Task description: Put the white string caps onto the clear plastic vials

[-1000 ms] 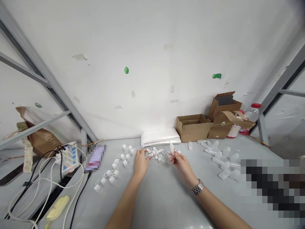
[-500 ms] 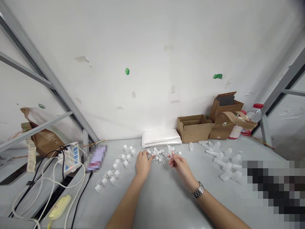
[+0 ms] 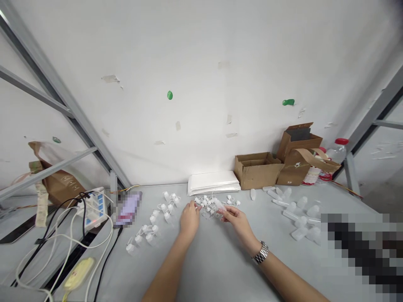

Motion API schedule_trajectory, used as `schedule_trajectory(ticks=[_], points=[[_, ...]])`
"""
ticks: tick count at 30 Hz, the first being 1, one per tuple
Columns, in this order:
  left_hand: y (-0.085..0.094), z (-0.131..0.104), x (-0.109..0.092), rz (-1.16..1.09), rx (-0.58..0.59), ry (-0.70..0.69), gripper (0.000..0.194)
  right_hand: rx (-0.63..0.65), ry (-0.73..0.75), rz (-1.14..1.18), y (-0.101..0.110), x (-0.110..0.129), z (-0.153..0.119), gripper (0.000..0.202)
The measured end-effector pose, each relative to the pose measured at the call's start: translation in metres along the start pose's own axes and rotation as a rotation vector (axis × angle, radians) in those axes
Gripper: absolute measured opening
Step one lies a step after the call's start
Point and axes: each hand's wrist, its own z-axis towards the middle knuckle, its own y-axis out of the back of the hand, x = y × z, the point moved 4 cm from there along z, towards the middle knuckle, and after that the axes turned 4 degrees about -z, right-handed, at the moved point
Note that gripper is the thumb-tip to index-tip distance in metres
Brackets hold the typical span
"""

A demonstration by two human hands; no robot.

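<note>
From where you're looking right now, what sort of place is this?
Probably a small workshop: loose white caps and cloudy plastic bottles lie on a gray table, with an open cardboard box at the back.

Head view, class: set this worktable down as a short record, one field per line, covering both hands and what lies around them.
Left hand: beside the white caps; grip unclear
Right hand: holding a translucent bottle, tilted
Left side: capped bottles
Right side: loose bottles, no white caps on them
Behind: white stack, open cardboard box
</note>
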Motion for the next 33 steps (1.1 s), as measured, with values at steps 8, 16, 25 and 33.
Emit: schedule_trajectory(ticks=[8,16,25,33], points=[[-0.005,0.002,-0.001,-0.976,0.117,0.205,0.035,-0.053,0.170,-0.208,-0.001,-0.005,-0.001,0.034],[-0.023,-0.016,-0.017,-1.540,0.491,0.456,0.024,-0.148,0.599,-0.814,-0.005,-0.006,-0.012,0.021],[-0.021,-0.014,-0.014,-1.467,0.390,0.412,0.027,-0.170,0.957,-1.205,-0.018,0.011,-0.025,0.017],[-0.023,-0.014,-0.012,-1.445,0.341,0.438,0.028,-0.197,1.040,-1.284,-0.025,0.011,-0.030,0.024]])
